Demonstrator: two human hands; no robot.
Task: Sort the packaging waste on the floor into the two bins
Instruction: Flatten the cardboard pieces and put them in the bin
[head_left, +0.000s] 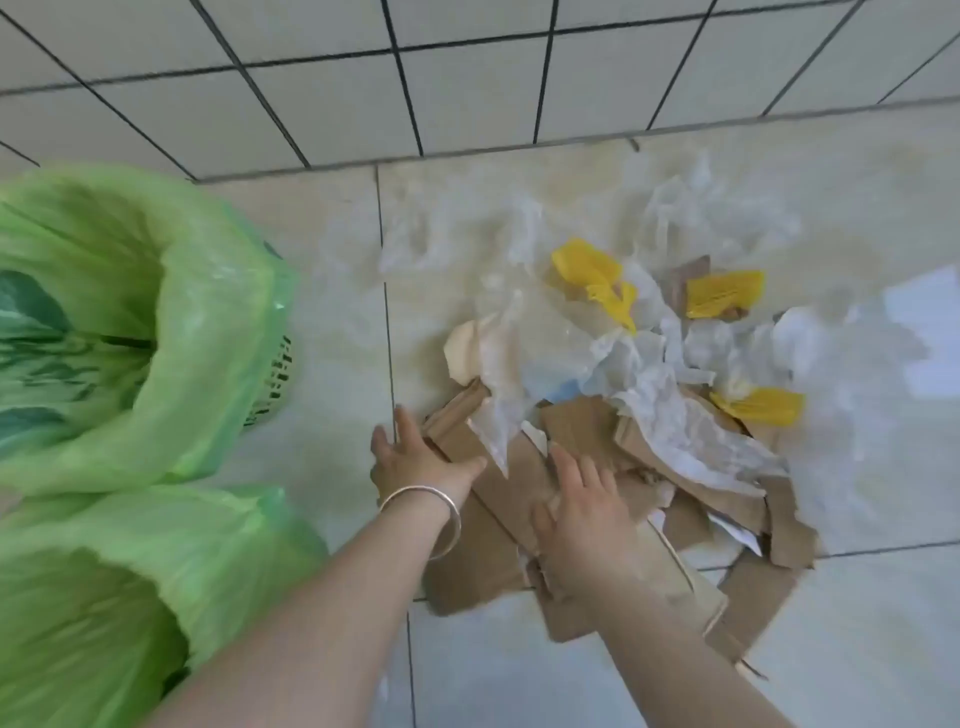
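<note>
A heap of packaging waste lies on the floor: brown cardboard pieces (483, 551) at the front, clear and white plastic film (639, 374) over the middle, and yellow plastic pieces (592, 270) further back. My left hand (415, 457), with a silver bangle on the wrist, lies with straight fingers on the left edge of the cardboard. My right hand (582, 509) rests flat on the cardboard beside it. Two bins lined with green bags stand at the left, a far bin (171, 322) and a near bin (130, 571).
A white tiled wall (467, 78) with dark grout rises just behind the heap. More thin film (415, 239) is spread on the pale floor tiles toward the wall. A white sheet (930, 332) lies at the right edge.
</note>
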